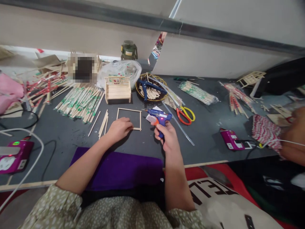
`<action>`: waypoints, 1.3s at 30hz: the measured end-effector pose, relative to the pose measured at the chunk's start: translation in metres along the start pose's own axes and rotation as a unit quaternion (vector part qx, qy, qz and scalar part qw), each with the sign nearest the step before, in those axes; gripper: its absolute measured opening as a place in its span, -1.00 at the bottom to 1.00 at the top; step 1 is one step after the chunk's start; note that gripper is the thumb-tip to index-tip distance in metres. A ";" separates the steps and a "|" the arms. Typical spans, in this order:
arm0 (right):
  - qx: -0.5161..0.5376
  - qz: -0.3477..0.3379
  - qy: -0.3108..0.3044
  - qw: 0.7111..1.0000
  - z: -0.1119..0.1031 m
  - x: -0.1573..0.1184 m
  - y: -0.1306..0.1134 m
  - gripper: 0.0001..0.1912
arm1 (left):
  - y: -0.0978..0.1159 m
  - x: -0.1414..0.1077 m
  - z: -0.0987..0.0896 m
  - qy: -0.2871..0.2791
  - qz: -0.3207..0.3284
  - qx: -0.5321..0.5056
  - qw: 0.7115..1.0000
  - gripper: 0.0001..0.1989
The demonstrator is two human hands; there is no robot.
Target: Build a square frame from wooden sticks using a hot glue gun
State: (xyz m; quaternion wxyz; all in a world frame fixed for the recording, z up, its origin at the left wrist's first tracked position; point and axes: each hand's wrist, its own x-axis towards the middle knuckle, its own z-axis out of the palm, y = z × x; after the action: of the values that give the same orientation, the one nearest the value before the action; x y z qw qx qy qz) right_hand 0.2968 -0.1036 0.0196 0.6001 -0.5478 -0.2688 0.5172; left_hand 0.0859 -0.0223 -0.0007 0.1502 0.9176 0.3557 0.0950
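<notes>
My left hand (119, 128) rests on the dark table, fingertips pressing the near side of a square frame of thin wooden sticks (129, 118). My right hand (166, 135) grips the handle of a blue glue gun (157, 116), whose nozzle points left toward the frame's right side; a small light glows on it. A few loose sticks (103, 123) lie just left of my left hand. Behind the frame stands a small wooden bench model (118, 89).
Wrapped chopstick bundles (79, 101) lie at left, a basket with blue pliers (150, 87) and red-yellow scissors (186, 114) at centre. Magenta devices (231, 139) (14, 156) sit at both sides. A purple cloth (119, 168) covers the near edge. Another person's arm (295, 136) is at right.
</notes>
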 end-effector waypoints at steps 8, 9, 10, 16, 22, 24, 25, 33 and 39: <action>-0.100 0.082 -0.025 0.991 -0.020 -0.032 0.002 -0.68 | 0.001 0.001 -0.001 -0.008 0.000 0.009 1.000 -0.77; -0.108 0.085 -0.023 0.990 -0.024 -0.035 0.003 -0.68 | 0.001 0.001 -0.001 -0.008 0.002 0.010 1.000 -0.77; -0.112 0.087 -0.022 0.990 -0.027 -0.038 0.004 -0.68 | 0.001 0.001 0.000 -0.007 0.003 0.008 1.000 -0.77; -0.121 0.088 -0.031 0.988 -0.034 -0.041 0.013 -0.68 | -0.002 0.003 0.003 -0.006 -0.015 -0.023 1.000 -0.79; -0.110 0.103 -0.038 0.988 -0.034 -0.040 0.017 -0.65 | -0.002 0.004 0.002 -0.013 -0.022 -0.045 0.999 -0.80; -0.111 0.105 -0.040 0.987 -0.034 -0.040 0.017 -0.65 | -0.002 0.004 0.002 -0.007 -0.020 -0.043 0.999 -0.79; -0.111 0.105 -0.041 0.987 -0.034 -0.040 0.017 -0.65 | -0.002 0.004 0.002 -0.003 -0.018 -0.039 0.999 -0.78; -0.112 0.103 -0.042 0.987 -0.035 -0.038 0.019 -0.65 | -0.001 0.004 0.005 0.013 -0.003 0.002 1.000 -0.76; -0.112 0.102 -0.043 0.987 -0.034 -0.038 0.019 -0.65 | 0.003 0.005 0.002 0.003 -0.007 0.029 1.000 -0.76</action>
State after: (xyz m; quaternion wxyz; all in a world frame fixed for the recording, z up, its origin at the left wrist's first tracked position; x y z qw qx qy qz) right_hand 0.3084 -0.1538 0.0020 0.4667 -0.6135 -0.2933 0.5655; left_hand 0.0924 -0.0215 -0.0010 0.1232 0.9187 0.3651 0.0864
